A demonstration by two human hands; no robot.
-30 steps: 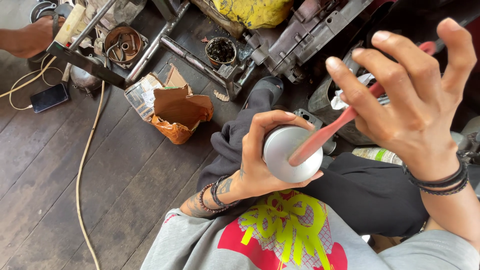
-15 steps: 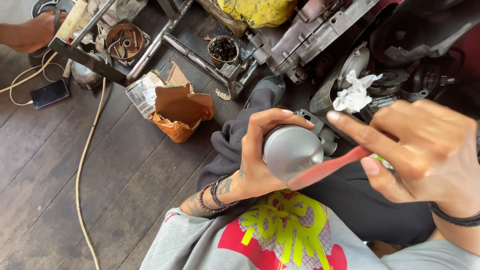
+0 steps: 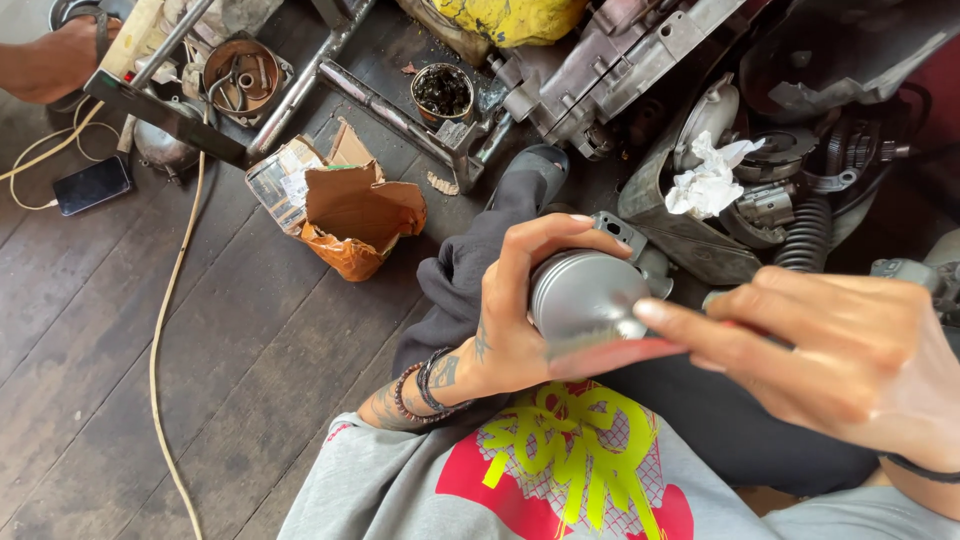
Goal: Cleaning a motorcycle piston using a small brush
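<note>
Dark plank floor (image 3: 200, 350), engine parts (image 3: 700, 120) beyond my knees. My left hand (image 3: 510, 320) wraps the grey metal cylinder (image 3: 585, 295) above my lap, its axis tilted up-right. My right hand (image 3: 840, 350) pinches a red-handled tool (image 3: 620, 355) against the cylinder's lower edge.

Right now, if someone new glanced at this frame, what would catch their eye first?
Low in the middle, the left hand grips a round grey metal part while the right hand lays a red tool against it. Just below glows the yellow and red print on the grey shirt. Further up, a torn brown cardboard box lies on the dark plank floor, and a white crumpled rag sits on engine parts at upper right.
</note>
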